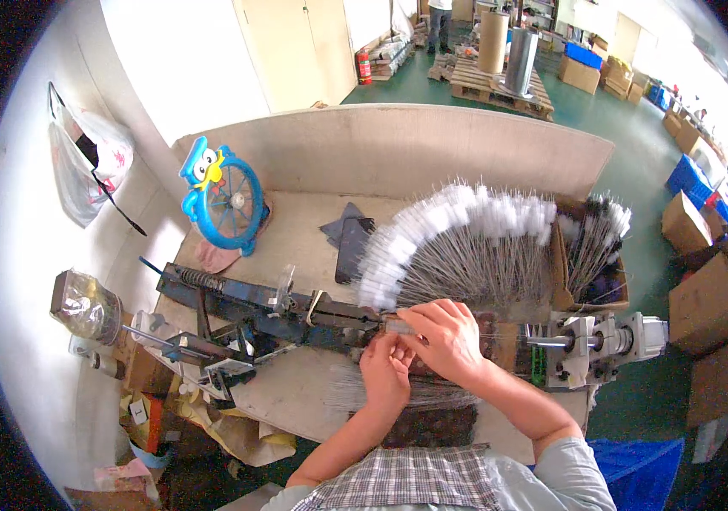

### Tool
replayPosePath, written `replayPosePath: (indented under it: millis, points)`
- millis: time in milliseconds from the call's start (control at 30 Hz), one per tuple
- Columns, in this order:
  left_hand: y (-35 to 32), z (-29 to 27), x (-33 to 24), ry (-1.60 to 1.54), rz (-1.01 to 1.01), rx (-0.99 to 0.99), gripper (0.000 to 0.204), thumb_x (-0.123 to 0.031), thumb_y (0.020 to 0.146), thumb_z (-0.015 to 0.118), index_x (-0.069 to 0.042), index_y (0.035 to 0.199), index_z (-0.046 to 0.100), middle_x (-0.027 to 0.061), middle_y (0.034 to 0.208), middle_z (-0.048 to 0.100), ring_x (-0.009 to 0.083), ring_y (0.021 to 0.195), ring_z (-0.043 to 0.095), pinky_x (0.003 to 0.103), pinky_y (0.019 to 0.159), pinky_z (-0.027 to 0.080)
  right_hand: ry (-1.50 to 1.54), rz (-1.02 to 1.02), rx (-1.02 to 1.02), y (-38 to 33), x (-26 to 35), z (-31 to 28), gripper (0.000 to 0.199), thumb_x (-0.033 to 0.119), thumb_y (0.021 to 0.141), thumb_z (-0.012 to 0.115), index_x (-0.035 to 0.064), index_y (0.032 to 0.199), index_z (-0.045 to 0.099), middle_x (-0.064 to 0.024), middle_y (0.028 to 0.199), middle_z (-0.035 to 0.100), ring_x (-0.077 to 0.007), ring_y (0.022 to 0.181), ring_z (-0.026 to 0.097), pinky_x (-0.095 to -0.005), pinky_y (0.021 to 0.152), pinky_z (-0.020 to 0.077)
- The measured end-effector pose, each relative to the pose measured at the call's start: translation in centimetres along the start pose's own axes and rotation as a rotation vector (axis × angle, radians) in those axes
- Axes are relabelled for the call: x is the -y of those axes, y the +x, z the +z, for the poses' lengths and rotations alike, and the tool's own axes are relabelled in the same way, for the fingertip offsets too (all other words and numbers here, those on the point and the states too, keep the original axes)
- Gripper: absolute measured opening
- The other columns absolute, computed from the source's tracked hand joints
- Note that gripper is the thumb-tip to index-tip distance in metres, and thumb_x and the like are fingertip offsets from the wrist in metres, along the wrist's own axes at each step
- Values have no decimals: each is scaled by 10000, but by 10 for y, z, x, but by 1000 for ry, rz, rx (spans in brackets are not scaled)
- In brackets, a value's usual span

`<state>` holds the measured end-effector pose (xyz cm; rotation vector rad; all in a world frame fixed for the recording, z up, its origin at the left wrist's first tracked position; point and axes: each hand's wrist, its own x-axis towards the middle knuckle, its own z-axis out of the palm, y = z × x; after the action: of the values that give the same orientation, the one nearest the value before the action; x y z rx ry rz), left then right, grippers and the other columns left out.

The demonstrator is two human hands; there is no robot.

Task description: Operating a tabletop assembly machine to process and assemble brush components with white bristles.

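Observation:
At the end of a long dark metal machine bar [340, 313], my two hands work close together. My left hand [385, 375] is closed with its fingertips pinched, just below the bar's right end. Reaching over from the right, my right hand [449, 336] has bent fingers closed near a small greyish piece [398, 326]. What either hand grips is too small and covered to make out. Beyond them fans a big pile of wire-stemmed brushes [466, 209] with white bristles. Thin straight wires [436, 392] lie beneath my forearms.
To the right stands a metal spindle unit [594, 341]. Behind it, a cardboard box [564, 264] holds dark-tipped brushes. A blue cartoon-duck fan [232, 204] and a dark phone [352, 247] sit at the back left. A raised board [398, 149] edges the bench.

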<state>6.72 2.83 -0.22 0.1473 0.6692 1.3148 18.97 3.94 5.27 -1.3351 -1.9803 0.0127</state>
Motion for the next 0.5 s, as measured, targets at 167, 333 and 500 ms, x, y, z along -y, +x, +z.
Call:
replayPosePath:
  millis: [167,333,500]
  points:
    - [-5,20,2,137,86,-78,74,-46,827,561,-53,899,545,35,876,586,126,794,565,286,741,457,-16,-78,-7,-3,-6,-6,245,227,672,679,151,905,665,24,911,616,-168,870,563,-334,755,420]
    - [3,5,4,135,77,3,118,-35,829,556,-49,945,541,49,915,596,140,834,578,288,763,455,-7,-72,25,-1,-6,-11,264,225,654,703,142,903,679,15,906,626,-168,885,571,-336,777,421]
    - [-4,14,-5,169,60,81,162,-145,877,518,-21,982,522,84,944,589,181,852,581,315,801,456,-54,-28,1,-2,-4,-32,218,199,667,687,123,871,675,7,861,620,-180,854,564,-343,748,418]
